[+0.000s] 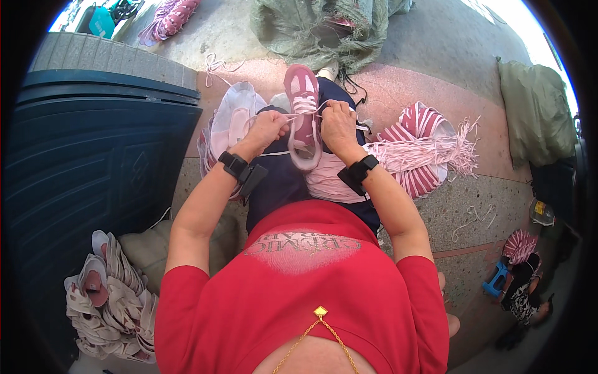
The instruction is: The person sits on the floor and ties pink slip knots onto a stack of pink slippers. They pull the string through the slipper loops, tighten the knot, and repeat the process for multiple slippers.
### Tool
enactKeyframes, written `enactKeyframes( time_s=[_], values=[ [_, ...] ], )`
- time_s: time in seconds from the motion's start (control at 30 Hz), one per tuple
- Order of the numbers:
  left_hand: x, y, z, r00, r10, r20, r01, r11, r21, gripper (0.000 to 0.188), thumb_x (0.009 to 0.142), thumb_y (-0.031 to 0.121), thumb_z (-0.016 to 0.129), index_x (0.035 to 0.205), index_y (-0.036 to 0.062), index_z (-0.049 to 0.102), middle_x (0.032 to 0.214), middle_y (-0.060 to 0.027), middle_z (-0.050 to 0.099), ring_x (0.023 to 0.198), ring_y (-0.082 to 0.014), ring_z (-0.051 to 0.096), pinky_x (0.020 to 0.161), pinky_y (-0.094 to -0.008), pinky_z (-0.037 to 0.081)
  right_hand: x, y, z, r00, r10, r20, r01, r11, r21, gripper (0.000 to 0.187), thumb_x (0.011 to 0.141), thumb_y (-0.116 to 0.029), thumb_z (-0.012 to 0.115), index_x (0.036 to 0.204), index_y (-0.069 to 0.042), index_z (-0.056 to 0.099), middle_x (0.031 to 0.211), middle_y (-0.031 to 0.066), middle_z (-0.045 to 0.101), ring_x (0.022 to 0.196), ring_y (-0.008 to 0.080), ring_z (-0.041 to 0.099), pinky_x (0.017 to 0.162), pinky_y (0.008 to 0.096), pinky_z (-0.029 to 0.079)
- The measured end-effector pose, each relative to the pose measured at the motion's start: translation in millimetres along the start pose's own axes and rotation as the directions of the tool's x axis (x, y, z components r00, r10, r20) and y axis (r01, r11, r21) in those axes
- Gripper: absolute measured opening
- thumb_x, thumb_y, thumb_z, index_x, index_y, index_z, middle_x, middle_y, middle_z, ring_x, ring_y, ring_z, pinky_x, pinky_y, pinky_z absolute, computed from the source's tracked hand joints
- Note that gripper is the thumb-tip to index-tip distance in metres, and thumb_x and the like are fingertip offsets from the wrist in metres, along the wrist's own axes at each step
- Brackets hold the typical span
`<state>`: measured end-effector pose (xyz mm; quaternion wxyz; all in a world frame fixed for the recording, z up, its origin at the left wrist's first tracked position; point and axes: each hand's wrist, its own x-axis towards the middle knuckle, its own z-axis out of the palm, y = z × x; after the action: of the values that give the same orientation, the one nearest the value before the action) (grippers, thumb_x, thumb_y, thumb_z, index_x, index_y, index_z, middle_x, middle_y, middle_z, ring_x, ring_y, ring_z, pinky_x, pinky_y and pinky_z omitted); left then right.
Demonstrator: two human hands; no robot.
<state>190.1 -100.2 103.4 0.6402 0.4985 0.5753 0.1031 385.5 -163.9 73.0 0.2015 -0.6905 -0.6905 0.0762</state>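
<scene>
A pink and white sneaker (pixel 305 130) lies along my lap, its toe pointing away from me. White shoelaces cross its upper and stretch out to both sides. On the left of the shoe, my left hand (pixel 268 128) is closed with a lace (pixel 291 116) pinched in its fingers. My right hand (pixel 340 126) sits at the other side, closed on the lace's other part by the eyelets. A bundle of pale pink laces (pixel 336 181) rests on my lap under the shoe's heel. Both wrists wear black bands.
Striped pink shoe uppers with loose laces (pixel 417 146) lie to my right, pale uppers (pixel 233 115) to my left. Further out are a green woven sack (pixel 324 31), a dark blue door (pixel 93 149), and stacked white uppers (pixel 112 299). Another person (pixel 526 293) sits at the far right.
</scene>
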Motion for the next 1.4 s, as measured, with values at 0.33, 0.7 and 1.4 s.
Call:
enactKeyframes(
  time_s=[0.33, 0.7, 1.4],
  values=[
    [7, -22, 2, 0.88, 0.439, -0.18, -0.297, 0.806, 0.512, 0.018, 0.085, 0.015, 0.056, 0.084, 0.0, 0.067, 0.07, -0.0109, 0.064, 0.064, -0.0205, 0.059, 0.06, -0.0337, 0.046, 11, -11, 12, 0.996, 0.066, -0.06, -0.065, 0.998, 0.023, 0.016, 0.076, -0.01, 0.052, 0.088, -0.004, 0.061, 0.104, 0.0078, 0.058, 0.102, 0.0272, 0.048, 0.084, 0.0417, 0.035],
    [17, -6, 12, 0.778, 0.628, 0.016, -0.397, 0.471, 0.788, 0.018, 0.081, 0.021, 0.059, 0.074, 0.0052, 0.066, 0.073, -0.0176, 0.063, 0.071, -0.0372, 0.06, 0.066, -0.0455, 0.046, 8, -7, 6, 0.993, -0.084, -0.077, 0.086, 0.996, 0.016, 0.013, 0.079, -0.014, 0.055, 0.086, -0.012, 0.065, 0.091, 0.0023, 0.059, 0.091, 0.0228, 0.051, 0.079, 0.0377, 0.036],
    [-11, 4, 28, 0.636, 0.767, -0.085, -0.364, 0.395, 0.843, 0.015, 0.072, 0.015, 0.066, 0.086, 0.0105, 0.066, 0.091, -0.0064, 0.061, 0.091, -0.0272, 0.052, 0.077, -0.0392, 0.044, 0, 12, -10, 0.998, 0.022, 0.055, -0.028, 0.995, 0.099, 0.017, 0.074, -0.017, 0.059, 0.086, -0.01, 0.069, 0.084, 0.0099, 0.063, 0.089, 0.0285, 0.056, 0.077, 0.0432, 0.041]
  ],
)
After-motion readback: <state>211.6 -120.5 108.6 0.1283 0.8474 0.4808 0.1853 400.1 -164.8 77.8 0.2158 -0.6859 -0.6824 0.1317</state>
